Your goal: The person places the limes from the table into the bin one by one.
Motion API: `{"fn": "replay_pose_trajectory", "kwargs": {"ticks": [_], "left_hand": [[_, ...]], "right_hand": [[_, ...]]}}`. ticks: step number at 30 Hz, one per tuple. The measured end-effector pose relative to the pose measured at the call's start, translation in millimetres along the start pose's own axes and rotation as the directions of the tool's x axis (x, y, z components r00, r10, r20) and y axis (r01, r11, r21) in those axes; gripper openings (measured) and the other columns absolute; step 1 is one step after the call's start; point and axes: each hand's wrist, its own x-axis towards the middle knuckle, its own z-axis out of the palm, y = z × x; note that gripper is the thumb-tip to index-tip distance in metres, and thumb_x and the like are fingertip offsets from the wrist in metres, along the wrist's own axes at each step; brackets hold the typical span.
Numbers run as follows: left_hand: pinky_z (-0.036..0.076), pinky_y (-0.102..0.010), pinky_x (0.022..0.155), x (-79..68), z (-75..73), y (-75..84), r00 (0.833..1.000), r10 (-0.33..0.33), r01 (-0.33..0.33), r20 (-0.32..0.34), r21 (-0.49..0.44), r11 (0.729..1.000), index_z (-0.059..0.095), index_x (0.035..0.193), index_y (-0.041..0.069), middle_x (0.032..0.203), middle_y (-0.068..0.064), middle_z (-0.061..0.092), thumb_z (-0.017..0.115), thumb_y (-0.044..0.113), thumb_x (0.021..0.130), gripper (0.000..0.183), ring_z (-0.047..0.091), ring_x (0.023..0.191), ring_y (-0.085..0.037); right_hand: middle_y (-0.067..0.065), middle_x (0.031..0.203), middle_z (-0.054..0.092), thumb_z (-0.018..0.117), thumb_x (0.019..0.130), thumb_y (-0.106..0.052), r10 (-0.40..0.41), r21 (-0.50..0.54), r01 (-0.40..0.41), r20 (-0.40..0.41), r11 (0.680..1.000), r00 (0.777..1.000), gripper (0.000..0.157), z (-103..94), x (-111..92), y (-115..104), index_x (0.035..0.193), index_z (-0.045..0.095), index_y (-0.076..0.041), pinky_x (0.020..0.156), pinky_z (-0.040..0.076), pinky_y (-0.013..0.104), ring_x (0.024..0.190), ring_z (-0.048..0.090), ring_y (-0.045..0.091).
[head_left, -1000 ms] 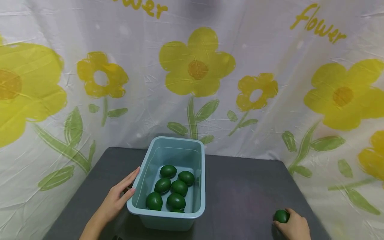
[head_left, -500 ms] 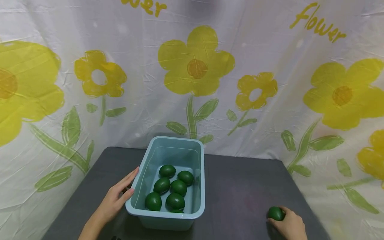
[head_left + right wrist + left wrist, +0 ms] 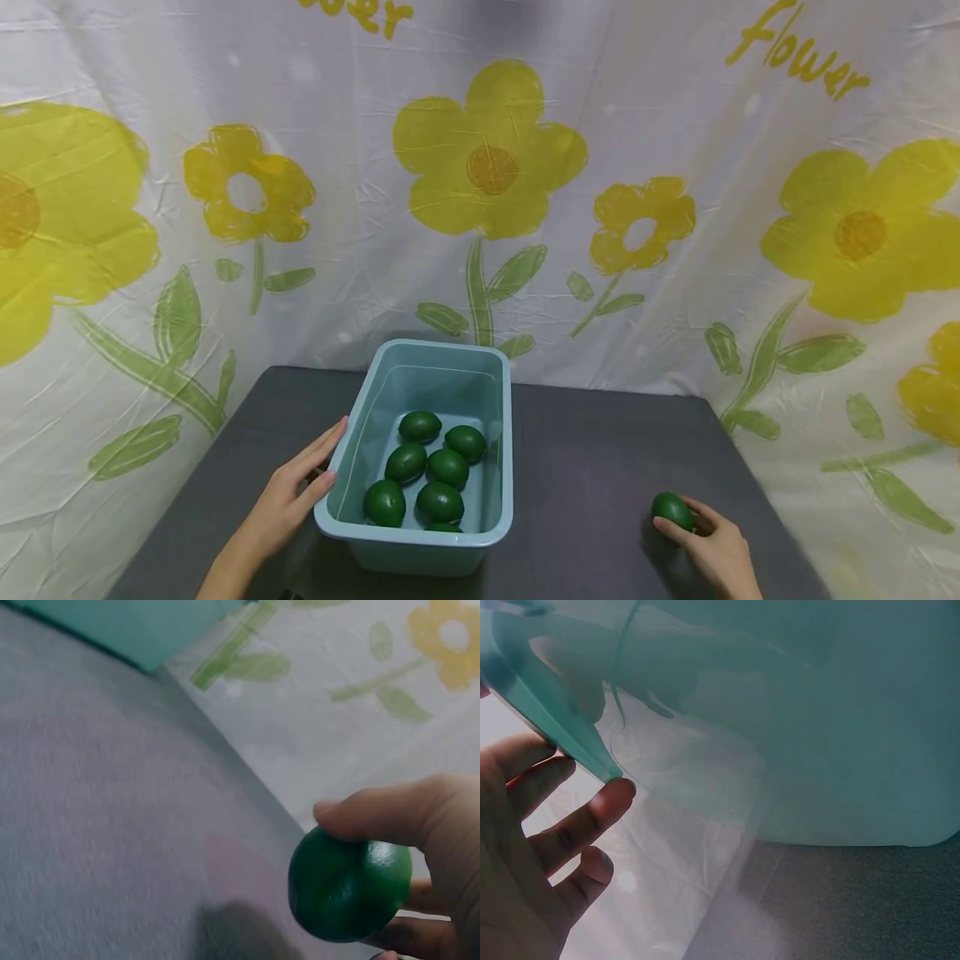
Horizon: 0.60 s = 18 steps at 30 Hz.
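A dark green lime (image 3: 672,511) is pinched between the thumb and fingers of my right hand (image 3: 716,542), over the right part of the table. In the right wrist view the thumb lies along one side of the lime (image 3: 350,885) and fingers show behind it; its shadow falls on the tabletop below. My left hand (image 3: 288,496) rests with fairly straight fingers against the left rim of a light blue plastic bin (image 3: 420,537). The left wrist view has its fingertips along the edge of the bin (image 3: 855,750). Several more limes (image 3: 447,468) lie on the bin's floor.
The dark grey table (image 3: 585,467) carries the bin left of its middle. A white curtain (image 3: 360,275) printed with yellow flowers hangs behind the table and along its sides. A small black object (image 3: 289,595) shows at the bottom edge.
My right hand has moved left and slightly away from me with the lime, raising it from the table. My left hand and the bin have stayed in place.
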Motion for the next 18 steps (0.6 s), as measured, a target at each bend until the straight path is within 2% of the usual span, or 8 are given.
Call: {"fn": "replay_pose_trajectory", "kwargs": {"ticks": [6,11,14,16,18], "left_hand": [[0.05,-0.019,0.086,-0.1,0.9,-0.5,1.0,0.005,-0.005,0.001,-0.001,1.0,0.041,0.164,0.009,0.168,0.011,0.039,0.056,0.003,0.106,0.06,0.039,0.14,0.015],[0.049,-0.017,0.087,-0.7,1.2,-0.7,1.0,0.008,-0.008,-0.005,0.001,1.0,0.042,0.163,0.009,0.167,0.012,0.039,0.056,0.002,0.105,0.06,0.039,0.14,0.015],[0.046,-0.012,0.091,-0.7,0.9,0.1,1.0,0.002,-0.002,-0.007,-0.003,1.0,0.042,0.164,0.011,0.167,0.012,0.039,0.056,0.003,0.105,0.061,0.038,0.142,0.015],[0.041,-0.009,0.097,-0.5,0.7,0.4,1.0,-0.002,0.002,-0.007,-0.008,1.0,0.042,0.164,0.011,0.167,0.011,0.039,0.056,0.003,0.106,0.061,0.036,0.143,0.014],[0.036,-0.006,0.102,0.0,0.5,0.6,1.0,-0.005,0.005,-0.005,-0.016,1.0,0.041,0.164,0.012,0.168,0.011,0.039,0.056,0.004,0.106,0.061,0.034,0.145,0.014]], "right_hand": [[0.034,0.144,0.059,0.078,0.088,-0.066,0.016,0.128,-0.024,0.059,0.991,0.998,0.105,3.6,0.3,-7.6,0.156,0.045,0.007,0.087,0.057,0.053,0.128,0.059,0.052],[0.034,0.153,0.05,0.076,0.089,-0.066,0.04,0.236,-0.063,0.1,0.97,0.994,0.106,7.5,-1.6,-17.8,0.159,0.04,0.006,0.086,0.057,0.047,0.122,0.063,0.045],[0.034,0.159,0.042,0.075,0.088,-0.069,0.053,0.305,-0.085,0.11,0.949,0.992,0.111,9.9,-3.7,-25.0,0.162,0.036,0.005,0.09,0.057,0.048,0.126,0.061,0.046],[0.034,0.162,0.036,0.074,0.088,-0.07,0.054,0.356,-0.092,0.116,0.93,0.992,0.114,11.2,-5.4,-29.7,0.164,0.031,0.005,0.097,0.055,0.052,0.134,0.054,0.05],[0.034,0.164,0.034,0.072,0.088,-0.072,0.052,0.388,-0.093,0.114,0.917,0.992,0.117,12.1,-7.3,-34.1,0.165,0.028,0.005,0.103,0.052,0.055,0.142,0.048,0.049]]}}
